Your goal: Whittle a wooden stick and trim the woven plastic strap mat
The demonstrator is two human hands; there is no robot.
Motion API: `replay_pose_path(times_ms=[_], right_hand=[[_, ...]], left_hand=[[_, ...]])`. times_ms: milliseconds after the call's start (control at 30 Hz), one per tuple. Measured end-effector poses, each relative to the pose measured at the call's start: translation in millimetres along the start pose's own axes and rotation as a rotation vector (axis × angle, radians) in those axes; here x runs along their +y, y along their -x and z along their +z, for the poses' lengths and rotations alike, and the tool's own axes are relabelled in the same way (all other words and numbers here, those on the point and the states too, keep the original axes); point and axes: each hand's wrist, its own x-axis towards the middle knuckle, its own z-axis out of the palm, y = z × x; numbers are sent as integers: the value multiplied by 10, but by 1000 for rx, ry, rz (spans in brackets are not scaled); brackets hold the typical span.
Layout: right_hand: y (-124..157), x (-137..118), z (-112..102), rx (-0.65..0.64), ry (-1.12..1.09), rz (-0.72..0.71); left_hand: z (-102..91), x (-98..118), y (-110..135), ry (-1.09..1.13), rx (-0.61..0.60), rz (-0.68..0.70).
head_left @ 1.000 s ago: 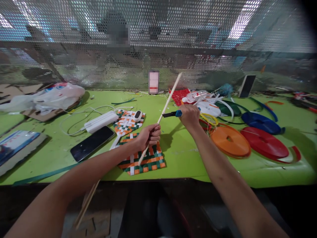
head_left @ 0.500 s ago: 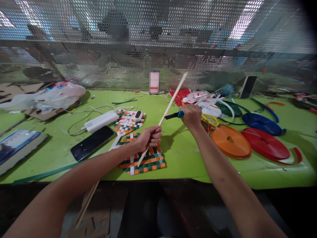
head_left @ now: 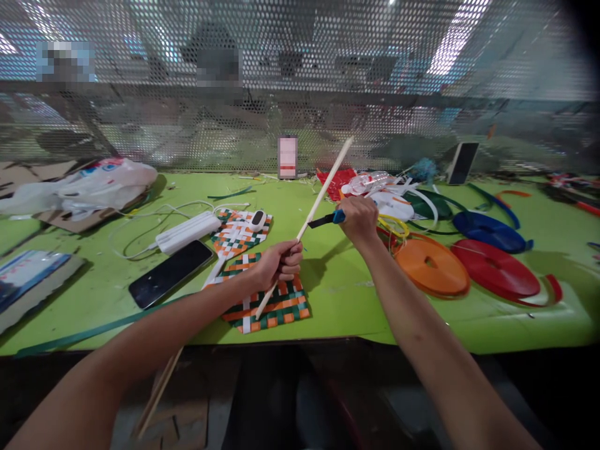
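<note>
A pale wooden stick point(head_left: 328, 181) slants up and away, with my left hand point(head_left: 280, 265) closed around its lower part. My right hand point(head_left: 359, 219) grips a blue utility knife point(head_left: 338, 216), whose dark blade meets the stick just above my left fist. Under the stick's lower end lies a woven mat point(head_left: 281, 310) of orange, green and white strips, partly covered by my left hand and forearm. Behind it rests a smaller woven fan point(head_left: 229, 234) with a white handle, and a small white device with a dark screen point(head_left: 257, 220) sits on that.
A black phone point(head_left: 171, 275) and white power bank point(head_left: 187, 231) with a cable lie left. Orange point(head_left: 431, 269), red point(head_left: 497, 269) and blue point(head_left: 490, 231) strip coils lie right. A plastic bag point(head_left: 103, 184) sits back left. Perforated metal screen point(head_left: 187, 125) bounds the green table.
The view has shifted slightly, so everything sits a little further left. Both hands keep their holds, and the knife blade stays against the stick at nearly the same spot.
</note>
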Motion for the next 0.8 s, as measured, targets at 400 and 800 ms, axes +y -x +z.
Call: replay_pose_path(times_ms=[400, 800], right_hand=[[140, 378, -22, -51, -70, 594], [162, -663, -290, -439, -326, 136]], left_hand=[[-55, 120, 85, 62, 120, 105], [-44, 70, 81, 8, 64, 42]])
